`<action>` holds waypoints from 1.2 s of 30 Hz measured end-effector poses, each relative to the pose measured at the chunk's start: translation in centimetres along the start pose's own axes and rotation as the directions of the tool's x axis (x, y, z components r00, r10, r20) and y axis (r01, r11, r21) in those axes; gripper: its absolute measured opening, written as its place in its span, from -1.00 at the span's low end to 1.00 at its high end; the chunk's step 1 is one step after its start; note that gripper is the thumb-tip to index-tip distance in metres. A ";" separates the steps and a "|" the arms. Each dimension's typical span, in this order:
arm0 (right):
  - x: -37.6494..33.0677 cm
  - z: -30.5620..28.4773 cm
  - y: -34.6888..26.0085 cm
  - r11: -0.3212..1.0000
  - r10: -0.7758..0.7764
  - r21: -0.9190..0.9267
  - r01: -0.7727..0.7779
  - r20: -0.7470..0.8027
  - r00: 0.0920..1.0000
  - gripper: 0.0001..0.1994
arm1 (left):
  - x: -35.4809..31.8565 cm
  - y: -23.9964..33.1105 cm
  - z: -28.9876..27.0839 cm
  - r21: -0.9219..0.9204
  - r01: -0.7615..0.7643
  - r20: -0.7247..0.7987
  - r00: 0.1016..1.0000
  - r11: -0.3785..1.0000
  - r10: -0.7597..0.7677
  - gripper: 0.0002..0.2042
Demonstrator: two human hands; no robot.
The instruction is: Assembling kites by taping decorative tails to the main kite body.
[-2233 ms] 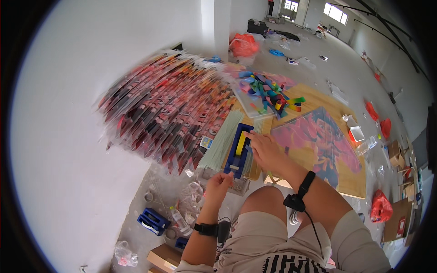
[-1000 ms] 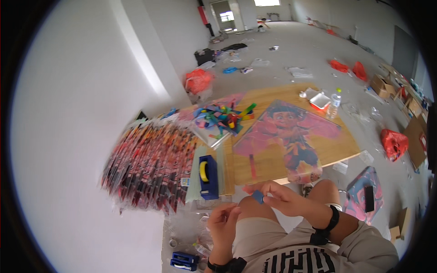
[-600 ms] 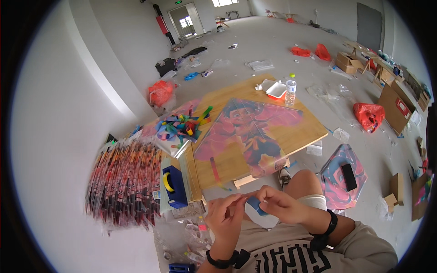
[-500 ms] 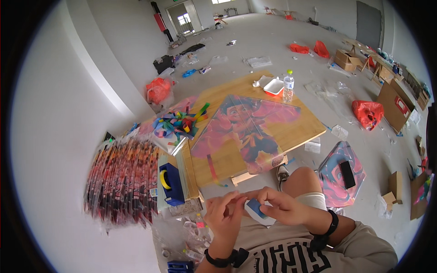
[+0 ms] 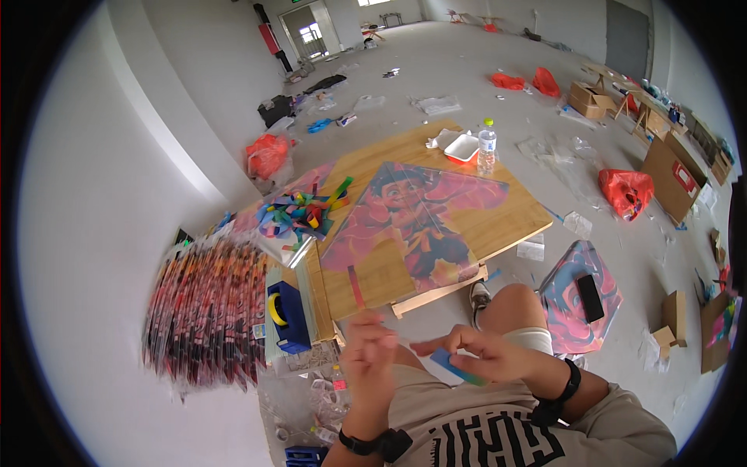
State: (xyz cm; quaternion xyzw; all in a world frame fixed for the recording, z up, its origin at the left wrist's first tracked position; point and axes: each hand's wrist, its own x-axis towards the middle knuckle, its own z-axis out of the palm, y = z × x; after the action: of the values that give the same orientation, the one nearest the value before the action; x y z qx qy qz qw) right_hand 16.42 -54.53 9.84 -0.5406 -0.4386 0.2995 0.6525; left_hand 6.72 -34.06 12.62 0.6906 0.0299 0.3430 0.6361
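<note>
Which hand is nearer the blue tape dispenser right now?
Left. The left hand is just right of the blue tape dispenser; the right hand, holding a blue strip, sits farther right.

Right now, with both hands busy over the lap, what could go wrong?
The blue strip sits only at the right hand fingertips, so it may slip. The water bottle stands by the kite and could tip onto it. Loose coloured strips near the board edge may scatter.
</note>
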 end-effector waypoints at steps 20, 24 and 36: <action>1.0 1.7 -2.6 0.990 0.143 0.017 -0.143 -0.242 0.960 -0.91 | -0.1 2.4 0.2 -0.288 0.129 0.302 0.953 0.949 -0.038 -0.55; 1.3 1.6 -2.7 0.977 0.214 0.068 -0.203 -0.275 0.937 -0.92 | 0.1 1.6 -0.4 -0.441 0.312 0.469 0.879 0.841 -0.080 -0.53; 1.3 1.7 -2.6 0.963 0.266 0.101 -0.248 -0.235 0.935 -0.93 | -0.4 1.3 -0.2 -0.412 0.443 0.468 0.853 0.797 -0.232 -0.52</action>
State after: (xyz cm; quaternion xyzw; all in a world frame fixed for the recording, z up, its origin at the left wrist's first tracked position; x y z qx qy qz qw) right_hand 15.22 -53.24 12.77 -0.6033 -0.2690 0.3277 0.6755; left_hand 5.77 -34.36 13.60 0.5366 -0.0644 0.0706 0.8384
